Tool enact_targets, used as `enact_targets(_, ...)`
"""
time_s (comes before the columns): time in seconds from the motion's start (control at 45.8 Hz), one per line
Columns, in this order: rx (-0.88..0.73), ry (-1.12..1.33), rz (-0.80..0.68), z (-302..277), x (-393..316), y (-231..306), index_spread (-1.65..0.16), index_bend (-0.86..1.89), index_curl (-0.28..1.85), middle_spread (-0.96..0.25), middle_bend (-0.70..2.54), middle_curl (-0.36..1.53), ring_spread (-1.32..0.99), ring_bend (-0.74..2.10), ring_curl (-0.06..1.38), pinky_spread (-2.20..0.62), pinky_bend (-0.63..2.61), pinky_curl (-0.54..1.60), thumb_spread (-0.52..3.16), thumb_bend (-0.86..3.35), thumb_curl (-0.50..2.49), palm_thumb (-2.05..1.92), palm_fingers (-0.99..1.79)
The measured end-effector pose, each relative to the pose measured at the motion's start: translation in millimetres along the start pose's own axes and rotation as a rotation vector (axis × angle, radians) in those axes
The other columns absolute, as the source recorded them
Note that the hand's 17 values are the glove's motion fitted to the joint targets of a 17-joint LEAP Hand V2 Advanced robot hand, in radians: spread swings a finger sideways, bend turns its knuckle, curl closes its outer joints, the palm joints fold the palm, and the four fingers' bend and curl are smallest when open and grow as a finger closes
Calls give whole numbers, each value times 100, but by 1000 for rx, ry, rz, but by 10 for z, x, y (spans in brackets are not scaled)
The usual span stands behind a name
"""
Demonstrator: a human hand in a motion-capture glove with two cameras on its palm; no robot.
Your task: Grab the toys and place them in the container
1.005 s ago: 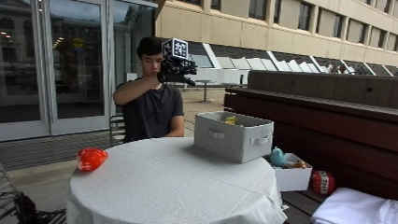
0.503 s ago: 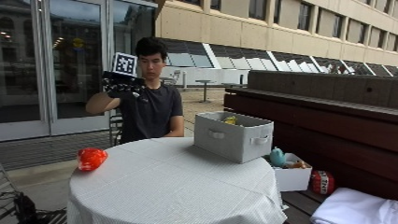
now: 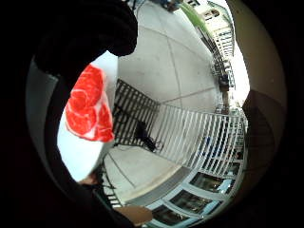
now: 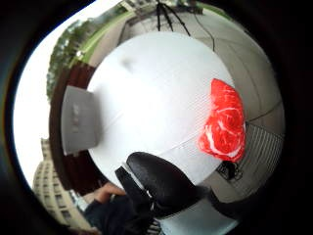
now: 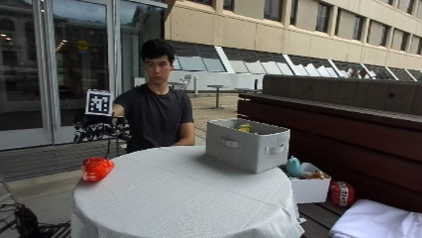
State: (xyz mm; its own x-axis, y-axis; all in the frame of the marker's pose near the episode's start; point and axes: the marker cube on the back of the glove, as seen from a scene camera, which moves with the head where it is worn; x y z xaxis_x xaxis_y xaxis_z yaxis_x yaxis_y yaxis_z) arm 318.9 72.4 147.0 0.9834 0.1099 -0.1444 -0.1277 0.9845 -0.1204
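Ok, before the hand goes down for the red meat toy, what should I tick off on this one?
1. Meat toy reachable on the table, near the edge: ok.
2. Gloved right hand above the toy, apart from it: ok.
3. Hand free of any load: ok in the thumb side palm view, where the fingers hold nothing.
4. Container upright, top open: ok.
5. Room left in the container: cannot tell; only a yellow item shows above the rim.
6. Way across the table from toy to container: ok, nothing lies between.
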Motion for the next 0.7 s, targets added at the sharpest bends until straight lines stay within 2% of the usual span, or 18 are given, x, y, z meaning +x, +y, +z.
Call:
enact_targets(0.24,-107,9,28,481,110,92,-27,6,16,-6,18,40,-16,29,27,0,111,39,93,-9,20,-12,-15)
enact_targets(0.437,-193,-21,49,804,168,150,-27,1,11,-3,19,39,-11,39,31,0,121,41,98,-3,22,-3,-13)
enact_targets(0.699,-221,-91,56,1092,172,163,-30,4,8,1,23,41,-11,50,34,-1,122,40,114,8,28,21,-10)
